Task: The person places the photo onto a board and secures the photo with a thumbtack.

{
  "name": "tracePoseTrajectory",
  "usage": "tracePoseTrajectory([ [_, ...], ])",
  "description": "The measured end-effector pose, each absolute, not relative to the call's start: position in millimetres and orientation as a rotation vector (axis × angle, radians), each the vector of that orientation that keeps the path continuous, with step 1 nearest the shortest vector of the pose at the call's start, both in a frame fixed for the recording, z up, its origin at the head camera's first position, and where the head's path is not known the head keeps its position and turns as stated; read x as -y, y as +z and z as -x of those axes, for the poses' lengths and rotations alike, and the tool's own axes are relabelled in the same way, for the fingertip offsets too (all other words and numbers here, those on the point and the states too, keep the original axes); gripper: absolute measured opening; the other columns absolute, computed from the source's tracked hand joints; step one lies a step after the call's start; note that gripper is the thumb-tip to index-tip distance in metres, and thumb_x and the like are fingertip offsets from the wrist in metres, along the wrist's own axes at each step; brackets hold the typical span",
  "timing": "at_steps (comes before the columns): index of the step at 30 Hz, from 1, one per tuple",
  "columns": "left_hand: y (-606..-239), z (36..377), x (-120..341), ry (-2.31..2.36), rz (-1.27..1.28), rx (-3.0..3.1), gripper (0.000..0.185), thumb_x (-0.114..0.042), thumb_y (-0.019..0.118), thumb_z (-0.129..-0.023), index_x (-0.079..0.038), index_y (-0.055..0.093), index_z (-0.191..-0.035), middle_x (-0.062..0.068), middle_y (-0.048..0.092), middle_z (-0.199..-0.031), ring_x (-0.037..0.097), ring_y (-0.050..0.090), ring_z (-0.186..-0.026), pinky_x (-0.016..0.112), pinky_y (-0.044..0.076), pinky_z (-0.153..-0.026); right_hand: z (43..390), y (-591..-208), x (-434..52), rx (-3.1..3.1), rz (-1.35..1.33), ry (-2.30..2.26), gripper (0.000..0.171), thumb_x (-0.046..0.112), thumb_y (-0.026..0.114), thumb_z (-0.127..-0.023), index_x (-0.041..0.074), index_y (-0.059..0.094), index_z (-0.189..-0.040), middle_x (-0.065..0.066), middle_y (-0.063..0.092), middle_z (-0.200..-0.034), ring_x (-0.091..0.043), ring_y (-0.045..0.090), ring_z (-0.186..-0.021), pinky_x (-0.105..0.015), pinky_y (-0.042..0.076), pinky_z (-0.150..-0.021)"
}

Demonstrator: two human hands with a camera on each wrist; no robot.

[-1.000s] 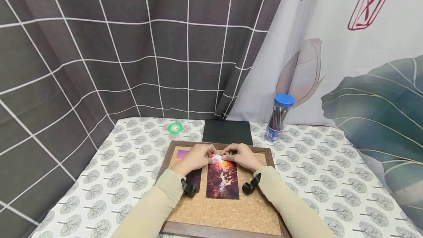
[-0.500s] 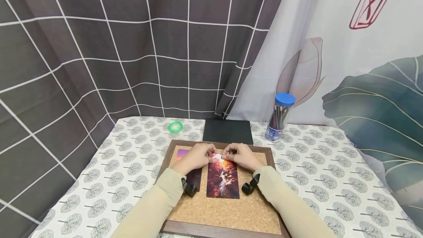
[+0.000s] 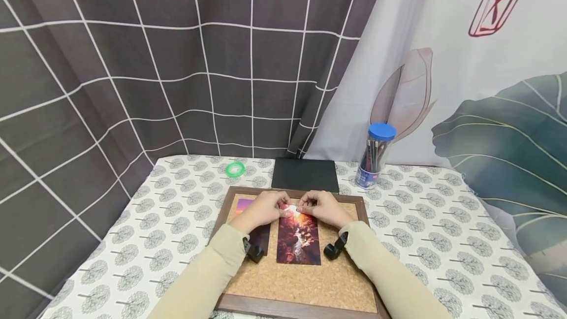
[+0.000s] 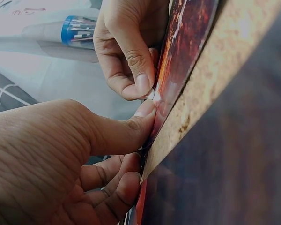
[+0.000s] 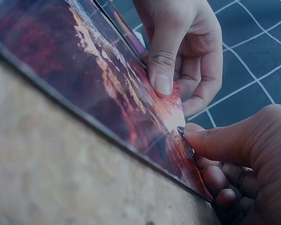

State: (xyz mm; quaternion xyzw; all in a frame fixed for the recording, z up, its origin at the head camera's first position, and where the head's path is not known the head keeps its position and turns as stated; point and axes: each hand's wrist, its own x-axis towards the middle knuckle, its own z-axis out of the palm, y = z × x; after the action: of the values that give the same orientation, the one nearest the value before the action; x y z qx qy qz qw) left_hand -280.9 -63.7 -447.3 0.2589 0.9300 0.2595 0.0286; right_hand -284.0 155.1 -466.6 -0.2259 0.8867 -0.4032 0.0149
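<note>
A brown-framed cork board (image 3: 310,282) lies on the patterned tablecloth. A red canyon photo (image 3: 299,240) lies upright on its middle, and a darker purple photo (image 3: 245,207) sits to its left, partly under my left wrist. My left hand (image 3: 265,208) and right hand (image 3: 322,207) meet at the red photo's top edge, a small clear tape piece (image 3: 291,209) between their thumbs. In the left wrist view my left hand (image 4: 84,154) has its thumb on the red photo (image 4: 185,42) and fingers curled below. My right hand (image 5: 243,154) pinches the same edge of the red photo (image 5: 103,89).
Behind the board lie a black notebook (image 3: 304,175) and a green tape roll (image 3: 235,169). A clear pencil jar (image 3: 374,159) with a blue lid stands at the back right. Curtains hang close behind the table.
</note>
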Motion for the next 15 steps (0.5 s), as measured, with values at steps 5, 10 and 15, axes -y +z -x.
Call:
tracePoseTrajectory([
  [5,-445.6,280.0,63.5,0.8,-0.805,-2.873,0.02,-0.033,0.075,-0.082,-0.021,0.065,-0.095,-0.006,0.065,-0.082,0.008,0.058,-0.076,0.026,0.048,-0.07,284.0,-466.2,-154.7,-2.763,0.715,-1.253,0.009,0.027,0.073,-0.086,0.018,0.071,-0.086,0.005,0.065,-0.079,-0.008,0.057,-0.07,-0.021,0.048,-0.065],
  [10,-444.6,279.3,63.1,0.8,-0.796,-2.873,0.02,-0.034,0.075,-0.082,-0.021,0.065,-0.095,-0.006,0.065,-0.081,0.008,0.058,-0.075,0.026,0.047,-0.07,284.9,-466.7,-155.3,-2.783,0.714,-1.259,0.008,0.028,0.071,-0.086,0.02,0.071,-0.085,0.006,0.065,-0.078,-0.007,0.057,-0.07,-0.021,0.048,-0.065],
  [15,-445.1,278.7,63.1,0.801,-0.787,-2.869,0.02,-0.035,0.075,-0.082,-0.022,0.065,-0.095,-0.006,0.065,-0.081,0.008,0.058,-0.075,0.027,0.047,-0.07,285.5,-469.3,-155.2,-2.789,0.679,-1.26,0.007,0.03,0.069,-0.088,0.024,0.07,-0.085,0.007,0.065,-0.078,-0.007,0.059,-0.072,-0.021,0.048,-0.067],
])
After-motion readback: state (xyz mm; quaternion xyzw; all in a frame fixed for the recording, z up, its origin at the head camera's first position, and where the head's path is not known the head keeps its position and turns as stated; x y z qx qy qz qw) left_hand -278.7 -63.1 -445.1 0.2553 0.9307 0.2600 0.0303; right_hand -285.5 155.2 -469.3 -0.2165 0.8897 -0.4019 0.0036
